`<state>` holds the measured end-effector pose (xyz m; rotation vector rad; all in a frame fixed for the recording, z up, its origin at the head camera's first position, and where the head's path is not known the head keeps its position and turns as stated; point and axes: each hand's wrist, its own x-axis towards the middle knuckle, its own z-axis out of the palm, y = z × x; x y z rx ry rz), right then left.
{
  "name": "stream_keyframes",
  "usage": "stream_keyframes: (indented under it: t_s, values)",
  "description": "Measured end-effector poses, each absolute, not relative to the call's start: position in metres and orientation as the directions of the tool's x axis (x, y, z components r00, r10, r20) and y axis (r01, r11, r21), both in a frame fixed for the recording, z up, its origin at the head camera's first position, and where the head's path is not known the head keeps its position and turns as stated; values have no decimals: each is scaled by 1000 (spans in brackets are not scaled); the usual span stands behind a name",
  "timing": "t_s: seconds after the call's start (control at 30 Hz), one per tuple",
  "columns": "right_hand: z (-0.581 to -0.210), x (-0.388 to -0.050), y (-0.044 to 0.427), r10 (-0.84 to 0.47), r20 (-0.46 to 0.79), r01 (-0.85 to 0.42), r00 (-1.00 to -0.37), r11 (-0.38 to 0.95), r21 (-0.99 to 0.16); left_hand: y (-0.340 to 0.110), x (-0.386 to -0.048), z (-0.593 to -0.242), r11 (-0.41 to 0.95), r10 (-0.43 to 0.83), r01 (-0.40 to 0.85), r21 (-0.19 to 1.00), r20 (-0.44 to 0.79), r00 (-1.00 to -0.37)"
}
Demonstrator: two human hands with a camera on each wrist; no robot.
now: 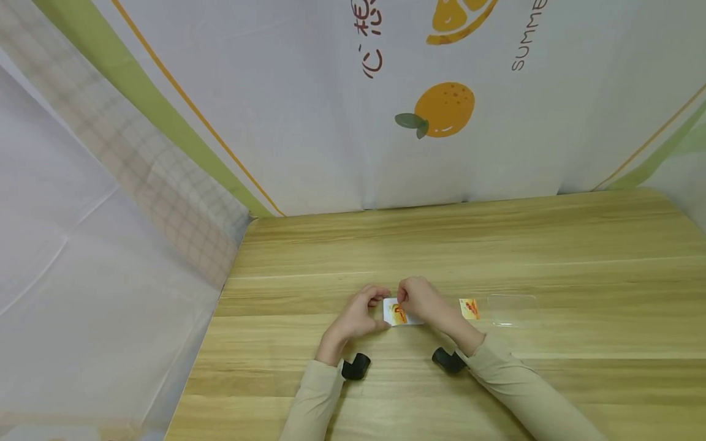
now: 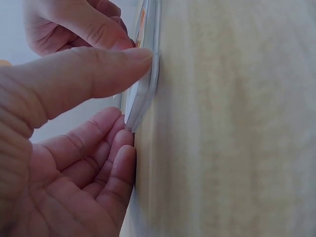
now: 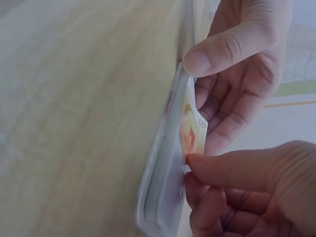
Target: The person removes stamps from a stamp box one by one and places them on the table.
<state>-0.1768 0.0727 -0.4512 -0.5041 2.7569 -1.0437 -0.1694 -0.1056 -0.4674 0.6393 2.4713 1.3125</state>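
Observation:
A small flat white case with clear edges [image 1: 388, 313] lies on the wooden table. My left hand [image 1: 357, 316] holds it by the left end, thumb on the near edge and fingers at the far side. On top is a yellow and orange postage stamp [image 1: 398, 314], its perforated edge showing in the right wrist view. My right hand [image 1: 423, 300] comes from the right and pinches the edge of this stamp [image 3: 193, 133], which stands tilted off the white surface [image 3: 173, 190]. The right fingers partly hide the case in the head view.
A second yellow and orange stamp [image 1: 469, 309] lies right of the hands, with a clear plastic lid-like piece [image 1: 513, 311] beside it. Black wrist-worn pieces [image 1: 356, 367] sit at both wrists. A fruit-printed curtain [image 1: 331, 135] hangs behind the table's back edge.

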Motion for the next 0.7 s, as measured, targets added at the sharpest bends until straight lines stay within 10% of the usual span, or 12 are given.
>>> stream_keyframes:
  t_s: [0.7]
  values:
    - [-454,-180,80,-375,-1,-254,-927,628,-735,-106,-170,-468,493,496,240,836,-44,-867]
